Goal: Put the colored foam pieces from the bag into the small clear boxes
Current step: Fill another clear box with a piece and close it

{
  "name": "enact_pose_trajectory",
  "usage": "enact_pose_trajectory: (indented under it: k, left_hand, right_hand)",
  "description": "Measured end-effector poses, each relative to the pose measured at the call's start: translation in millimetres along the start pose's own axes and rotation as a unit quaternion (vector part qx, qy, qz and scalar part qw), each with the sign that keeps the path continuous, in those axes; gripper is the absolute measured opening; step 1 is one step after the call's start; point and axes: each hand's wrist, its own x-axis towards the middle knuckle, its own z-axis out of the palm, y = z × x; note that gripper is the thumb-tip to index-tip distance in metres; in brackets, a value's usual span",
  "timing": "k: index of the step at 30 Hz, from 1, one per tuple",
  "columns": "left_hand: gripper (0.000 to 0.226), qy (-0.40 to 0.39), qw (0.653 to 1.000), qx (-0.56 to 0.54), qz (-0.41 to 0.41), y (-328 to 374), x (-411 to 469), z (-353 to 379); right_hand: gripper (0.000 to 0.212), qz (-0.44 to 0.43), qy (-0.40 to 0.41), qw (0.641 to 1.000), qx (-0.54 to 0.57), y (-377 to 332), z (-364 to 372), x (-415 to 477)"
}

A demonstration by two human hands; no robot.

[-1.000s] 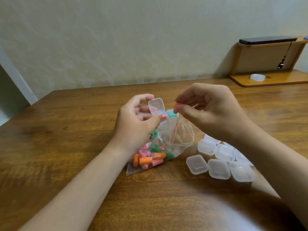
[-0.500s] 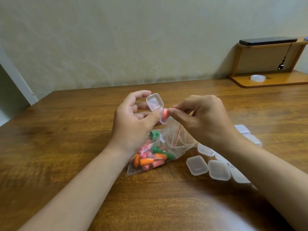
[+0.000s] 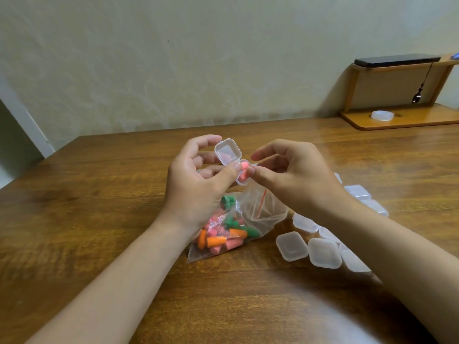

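— What's on the desk (image 3: 99, 219), biggest things first?

— A wooden shelf stand (image 3: 397, 120) sits at the far right corner with a dark phone (image 3: 397, 61) on top and 1 roll of tape (image 3: 382, 115) on its base. Near the middle lies 1 clear zip bag (image 3: 248, 219), mouth open toward my right arm, with foam pieces (image 3: 223, 234) inside: I make out pink, green and about 3 orange, too heaped to count exactly.

— And the small boxes?

— A cluster of closed clear boxes (image 3: 323, 252) sits just right of the bag, toward the near right edge; I can count about 8, some hidden under my right forearm. 1 more, the open box (image 3: 236, 167), is up in my hands above the bag.

— What are your hands doing?

— My left hand (image 3: 198, 184) grips the open box, thumb on its rim, lid tilted up. My right hand (image 3: 293, 175) has thumb and forefinger pinched on 1 pink piece (image 3: 243, 171) sitting in the box.

— Any change from a second ago?

— Then my right hand held the pink piece clear of the box; now it's inside. The teal piece I saw in the box is hidden.
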Motion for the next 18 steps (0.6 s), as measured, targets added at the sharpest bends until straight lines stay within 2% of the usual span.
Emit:
enact_pose_trajectory:
  k: [4, 12, 15, 18]
  left_hand:
    - [0.051, -0.021, 1.000, 0.001, 0.003, 1.3, 0.3, 0.1]
    - [0.057, -0.102, 0.994, 0.007, 0.034, 2.1, -2.6, -1.5]
    - [0.059, -0.122, 0.990, 0.033, 0.057, 0.0, -2.4, -1.5]
    - [0.047, -0.111, 0.989, 0.052, 0.084, -3.0, -0.4, -1.7]
  right_hand:
    - [0.028, 0.045, -0.033, 0.996, 0.063, -5.2, -4.1, -0.6]
    - [0.012, 0.057, -0.021, 0.995, 0.082, -5.5, -6.3, 0.2]
    - [0.017, 0.049, -0.018, 0.995, 0.081, -4.6, -7.5, 1.0]
    - [0.028, 0.040, -0.025, 0.995, 0.091, -6.1, -7.9, 0.8]
